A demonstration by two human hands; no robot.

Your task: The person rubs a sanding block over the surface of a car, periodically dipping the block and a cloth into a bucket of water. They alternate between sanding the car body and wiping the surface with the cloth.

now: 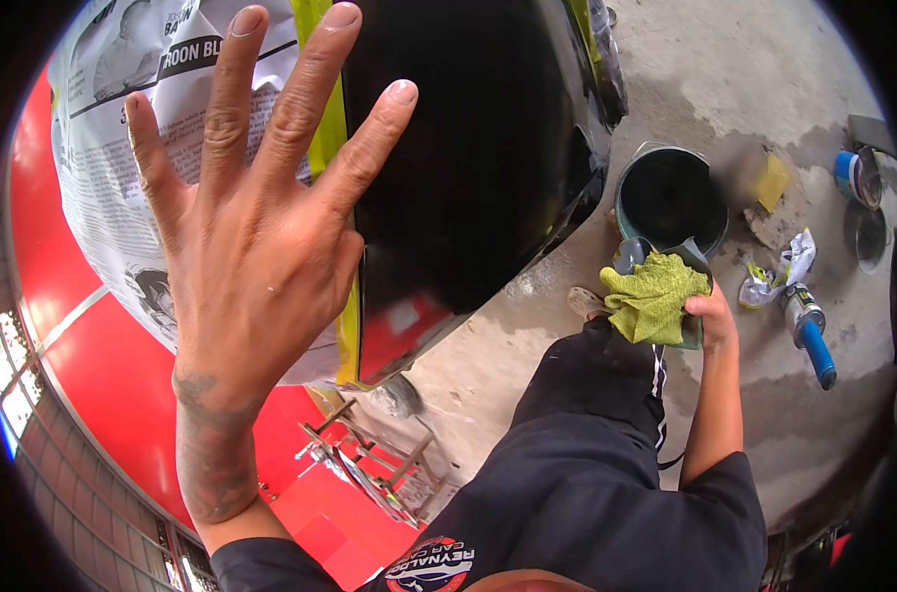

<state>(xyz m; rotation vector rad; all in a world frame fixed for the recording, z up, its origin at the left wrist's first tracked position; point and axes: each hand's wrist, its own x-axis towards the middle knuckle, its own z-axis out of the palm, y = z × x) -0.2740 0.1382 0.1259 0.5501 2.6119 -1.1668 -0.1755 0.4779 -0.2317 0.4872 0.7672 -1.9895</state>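
Observation:
My left hand [271,227] is held up close to the camera, fingers spread and nothing in them. Behind it are newspaper sheets [103,148] and a strip of yellow masking tape [348,331], which border a glossy black panel [448,148]. Lower on the right, my right hand [713,314] grips a crumpled yellow-green cloth [650,296], thumb on top. A dark, flat sheet [700,259] shows from under the cloth, and a clear rounded piece [630,255] sits at its upper left. Both are close to the near rim of a dark bucket [622,192].
Red bodywork [143,414] spans the left side. On the wet concrete floor [705,59] lie a yellow sponge [772,184], a crumpled plastic wrapper [793,261], a blue-handled tool [815,345] and a blue container [847,174]. A small wooden stand [394,456] stands low at centre left.

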